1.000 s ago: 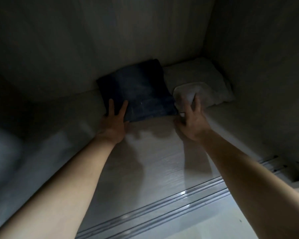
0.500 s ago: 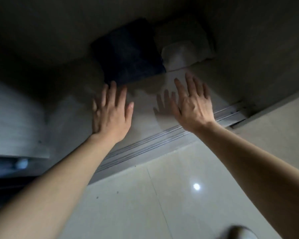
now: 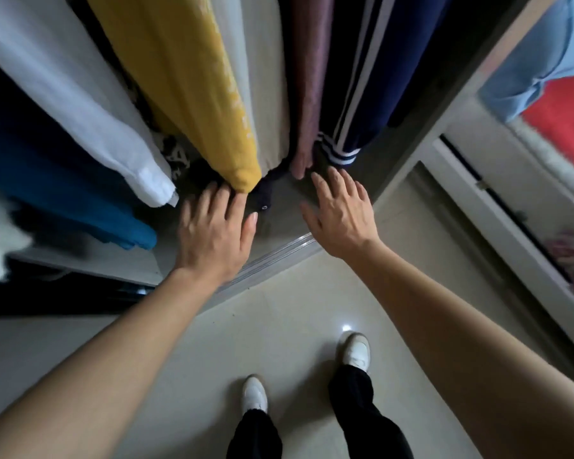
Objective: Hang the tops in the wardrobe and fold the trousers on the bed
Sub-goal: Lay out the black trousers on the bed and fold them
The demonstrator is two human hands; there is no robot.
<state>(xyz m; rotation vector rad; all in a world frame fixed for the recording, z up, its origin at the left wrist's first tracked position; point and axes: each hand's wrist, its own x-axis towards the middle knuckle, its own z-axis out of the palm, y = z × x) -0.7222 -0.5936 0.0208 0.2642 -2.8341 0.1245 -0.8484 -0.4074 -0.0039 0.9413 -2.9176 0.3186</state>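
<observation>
We stand in front of the wardrobe with both hands out and nothing in them. Our left hand is flat, with the fingers straight and a little apart. The tips are just beside the hem of the yellow top — we cannot tell if they touch it. Our right hand is flat too, fingers spread, just under the hems of the purple top and the navy striped top. A white top and a blue top hang further left. Between our hands, on the wardrobe floor, lies a dark thing with a small button. It may be folded trousers, but most of it is hidden.

We think this is a gap between pieces, as our hands are free. A light blue garment shows far to the right — the next move is likely to turn there, pick it up, and see if it is a top or trousers.
</observation>
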